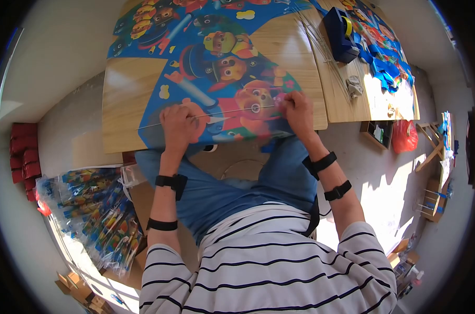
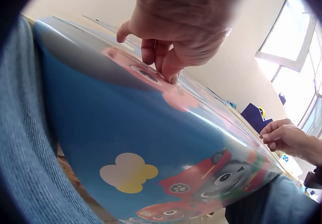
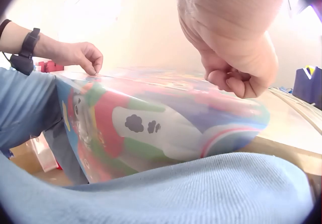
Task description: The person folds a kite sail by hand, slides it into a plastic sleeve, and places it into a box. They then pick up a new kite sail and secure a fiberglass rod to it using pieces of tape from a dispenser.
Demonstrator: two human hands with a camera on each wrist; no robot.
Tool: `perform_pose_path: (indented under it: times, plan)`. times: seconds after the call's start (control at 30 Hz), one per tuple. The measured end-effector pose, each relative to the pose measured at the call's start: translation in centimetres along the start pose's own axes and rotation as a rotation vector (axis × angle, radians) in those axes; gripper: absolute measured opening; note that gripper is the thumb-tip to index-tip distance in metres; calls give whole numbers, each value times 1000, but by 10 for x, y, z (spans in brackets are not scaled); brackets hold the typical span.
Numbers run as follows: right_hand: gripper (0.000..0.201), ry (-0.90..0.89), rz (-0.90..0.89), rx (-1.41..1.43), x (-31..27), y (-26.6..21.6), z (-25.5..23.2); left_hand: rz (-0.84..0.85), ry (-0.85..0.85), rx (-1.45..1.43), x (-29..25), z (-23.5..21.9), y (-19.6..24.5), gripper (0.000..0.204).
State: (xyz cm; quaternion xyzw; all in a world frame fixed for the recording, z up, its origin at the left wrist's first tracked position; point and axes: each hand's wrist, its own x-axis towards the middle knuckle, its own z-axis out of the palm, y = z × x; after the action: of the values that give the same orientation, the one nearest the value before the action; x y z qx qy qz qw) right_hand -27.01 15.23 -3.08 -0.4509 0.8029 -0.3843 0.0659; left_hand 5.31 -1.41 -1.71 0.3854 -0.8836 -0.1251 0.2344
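Two pinches on one thin rod (image 1: 227, 112) by the near edge of the table (image 1: 127, 94): left hand (image 1: 177, 125) closed round its left part, right hand (image 1: 299, 114) curled tight at its right end. Printed sheet (image 1: 224, 94) lies under it, drooping over that table edge. Probably best: rod straight, pressure light, sheet smooth.
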Motion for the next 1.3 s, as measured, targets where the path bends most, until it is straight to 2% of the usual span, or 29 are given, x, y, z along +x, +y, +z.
perform_pose_path:
  times: [0.07,0.17,0.27,0.37,0.47,0.83,1.03,1.13,1.23,1.3]
  plan:
    - [20,13,-71,-127,-10,-19,-1,4,-1,7,0,-2,1,14]
    - [33,-97,-333,-267,-30,-55,-3,8,-3,20,0,-3,2,13]
    - [49,-118,-517,-331,-52,-72,20,10,4,19,-1,-1,1,14]
    - [69,-254,-491,-314,-62,-83,29,3,-11,18,0,-2,2,14]
    - [78,-303,-486,-334,-63,-80,35,-9,-25,17,-1,-2,2,14]
    - [84,-339,-449,-358,-63,-78,34,14,-45,13,-1,1,0,15]
    - [86,-383,-448,-377,-61,-80,37,-9,66,82,-9,-9,-2,13]
    - [88,-392,-451,-380,-60,-83,35,-95,122,138,-18,-25,-17,13]
    - [90,-390,-459,-381,-60,-83,36,-363,208,4,-33,-46,-53,18]
    - [90,-387,-460,-377,-60,-83,36,-435,306,41,-50,-54,-82,18]
